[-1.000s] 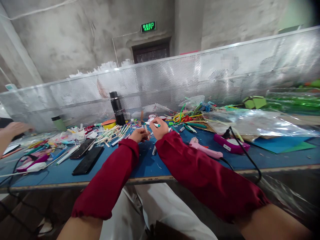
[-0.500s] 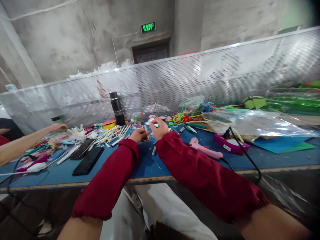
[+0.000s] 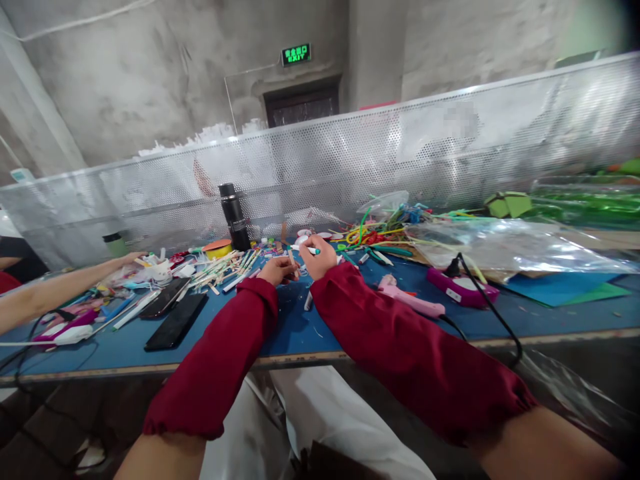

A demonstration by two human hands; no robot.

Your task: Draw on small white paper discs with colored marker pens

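Note:
In the middle of the blue table, my left hand (image 3: 278, 271) is closed on a small flat wooden stick (image 3: 293, 261), held upright. Just to its right, my right hand (image 3: 321, 257) grips a white marker pen (image 3: 308, 249) with a green end, its other end pointing left toward the stick. Whether the pen touches the stick I cannot tell. Another marker (image 3: 308, 301) lies on the table below my right hand. Left of my hands is a pile of pale wooden sticks (image 3: 227, 268).
Two dark phones (image 3: 176, 323) lie left of my arms. A black bottle (image 3: 235, 217) stands behind. On the right are a pink glue gun (image 3: 413, 299), a purple power strip (image 3: 464, 289) with a black cable and a clear plastic sheet (image 3: 493, 243). A co-worker's arm (image 3: 65, 291) reaches in from the left.
The co-worker's arm on the left has reached further right and forward over the craft pile. My hands have hardly moved and keep hold of the stick and the pen.

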